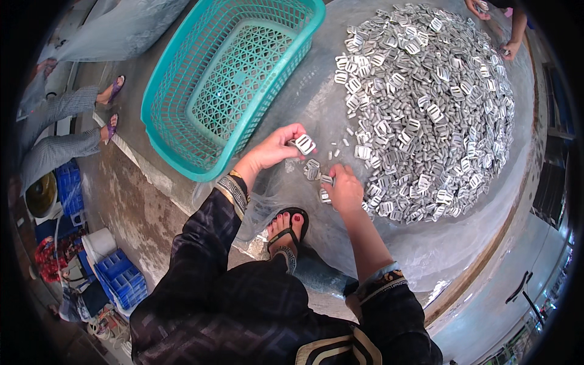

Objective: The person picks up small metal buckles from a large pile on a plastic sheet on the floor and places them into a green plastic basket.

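Between the thumb and fingers of my left hand [275, 148] is a silver metal buckle [305, 144] with slots, held just above the plastic sheet. My right hand [345, 190] is closed at the near left edge of the pile, its fingers around a metal buckle [326, 180]. A few loose buckles [312, 170] lie on the sheet between the hands, next to several small metal pellets [337, 149]. To the right spreads a large pile [420, 115] of grey pellets mixed with slotted buckles.
A teal plastic basket [153, 103] stands at the upper left of the pile. Clear plastic sheeting [413, 249] lies under the pile. Another person's hand [511, 50] is at its far right. A person's legs [73, 121] and blue crates [121, 278] are at left.
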`<action>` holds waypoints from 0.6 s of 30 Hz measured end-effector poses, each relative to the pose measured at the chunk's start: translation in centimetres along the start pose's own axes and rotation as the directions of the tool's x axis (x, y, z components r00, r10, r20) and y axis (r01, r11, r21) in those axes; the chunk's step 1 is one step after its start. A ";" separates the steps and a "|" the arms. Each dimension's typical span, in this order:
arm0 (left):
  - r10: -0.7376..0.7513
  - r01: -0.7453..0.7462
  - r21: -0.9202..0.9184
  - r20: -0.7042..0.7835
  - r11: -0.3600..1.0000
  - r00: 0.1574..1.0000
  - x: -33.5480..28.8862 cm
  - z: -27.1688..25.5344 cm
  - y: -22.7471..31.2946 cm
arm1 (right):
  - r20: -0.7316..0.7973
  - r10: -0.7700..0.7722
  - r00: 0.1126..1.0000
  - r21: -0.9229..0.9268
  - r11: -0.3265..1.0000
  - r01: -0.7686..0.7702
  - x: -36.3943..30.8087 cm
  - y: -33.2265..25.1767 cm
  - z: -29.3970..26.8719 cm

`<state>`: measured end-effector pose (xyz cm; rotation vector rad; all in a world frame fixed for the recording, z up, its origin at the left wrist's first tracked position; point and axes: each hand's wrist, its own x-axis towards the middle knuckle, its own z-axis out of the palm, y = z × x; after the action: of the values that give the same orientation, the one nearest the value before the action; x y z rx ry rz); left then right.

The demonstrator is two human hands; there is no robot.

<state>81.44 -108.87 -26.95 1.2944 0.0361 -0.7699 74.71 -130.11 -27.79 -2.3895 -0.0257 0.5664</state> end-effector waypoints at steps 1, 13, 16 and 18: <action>-0.002 0.004 -0.079 0.019 0.997 1.000 -0.6 0.2 0.6 | -0.030 -0.044 0.999 0.040 0.998 0.045 0.1 0.6 0.5; 0.034 -0.013 0.595 -0.024 0.804 0.999 0.1 2.1 -1.8 | 0.071 -0.074 0.995 -0.006 0.997 0.075 -1.5 0.4 -1.3; 0.065 -0.020 0.484 -0.076 0.875 0.995 0.3 0.5 -1.6 | 0.048 -0.119 0.992 -0.079 0.989 0.123 -2.1 1.2 0.6; 0.089 0.017 0.632 -0.136 0.775 0.987 0.5 0.4 -1.8 | 0.027 -0.107 0.994 0.039 0.994 0.106 -2.1 1.7 0.7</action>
<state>80.75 -109.59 -28.54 1.9991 -0.1334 -0.6617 72.26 -131.31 -28.48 -2.3276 -0.1526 0.5461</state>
